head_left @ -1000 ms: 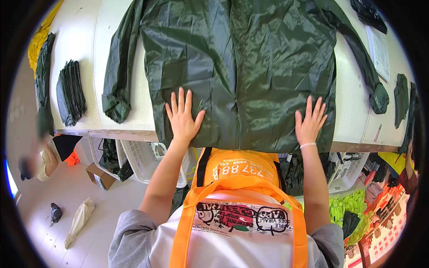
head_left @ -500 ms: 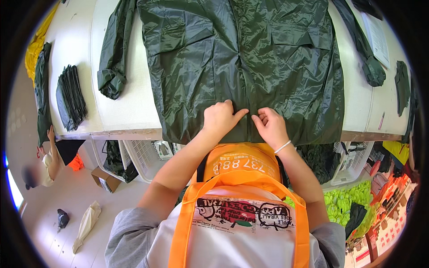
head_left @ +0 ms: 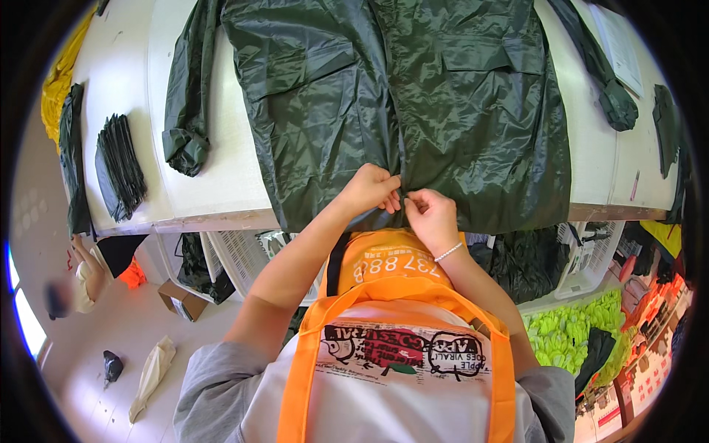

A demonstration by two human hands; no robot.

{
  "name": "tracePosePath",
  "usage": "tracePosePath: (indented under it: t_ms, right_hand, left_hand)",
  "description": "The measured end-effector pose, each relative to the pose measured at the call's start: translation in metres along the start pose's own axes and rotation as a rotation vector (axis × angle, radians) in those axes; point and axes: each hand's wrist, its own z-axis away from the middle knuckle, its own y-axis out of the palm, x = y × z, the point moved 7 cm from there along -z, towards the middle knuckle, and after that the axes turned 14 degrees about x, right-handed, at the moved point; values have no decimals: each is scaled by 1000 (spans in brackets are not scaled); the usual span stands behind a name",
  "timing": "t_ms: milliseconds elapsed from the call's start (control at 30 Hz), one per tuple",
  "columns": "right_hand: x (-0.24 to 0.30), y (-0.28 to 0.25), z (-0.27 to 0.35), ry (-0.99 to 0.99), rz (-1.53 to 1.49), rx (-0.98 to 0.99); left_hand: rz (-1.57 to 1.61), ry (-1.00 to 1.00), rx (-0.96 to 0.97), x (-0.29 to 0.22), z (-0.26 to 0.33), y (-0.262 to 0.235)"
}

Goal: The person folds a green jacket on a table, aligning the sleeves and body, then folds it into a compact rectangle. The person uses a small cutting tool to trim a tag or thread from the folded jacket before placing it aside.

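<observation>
The jacket (head_left: 399, 111), dark green and shiny, lies spread flat on the white counter (head_left: 214, 184), front up, its hem hanging just over the near edge. In the head view, both hands meet at the bottom of the front opening: the left hand (head_left: 369, 190) has its grip pinched together on the left edge of the opening, and the right hand (head_left: 432, 215), a bead bracelet at the wrist, has its grip pinched on the right edge just beside it. The work looks like joining the two front edges at the hem. To do that well, I judge that the edges should be level and the cloth pulled taut, with no fold caught between them.

One sleeve (head_left: 185, 118) lies off to the left, near a stack of folded dark pieces (head_left: 118, 166).

A second ago both hands lay flat and well apart on the hem. Half a second ago they had come together at the middle, as they are now, though closer to the opening.
</observation>
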Motion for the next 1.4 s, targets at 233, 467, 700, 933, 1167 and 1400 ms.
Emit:
tracePosePath:
  t_ms: [233,467,700,933,1167,1400]
  right_hand:
    - [8,1,-10,9,51,120]
    - [2,-8,-15,-126,150,258]
    - [-13,-287,-53,-243,152,-256]
    - [-387,-753,100,826,1266,-590]
    - [-363,-672,39,572,511,-822]
    - [-172,-513,-29,-10,-309,-678]
  left_hand:
    - [-21,103,-128,2,9,0]
    - [-709,122,-536,-31,21,17]
    - [-418,137,-747,12,26,11]
    - [-570,82,-791,4,12,22]
    - [-721,-91,-859,9,36,36]
    - [-716,-429,-395,11,20,28]
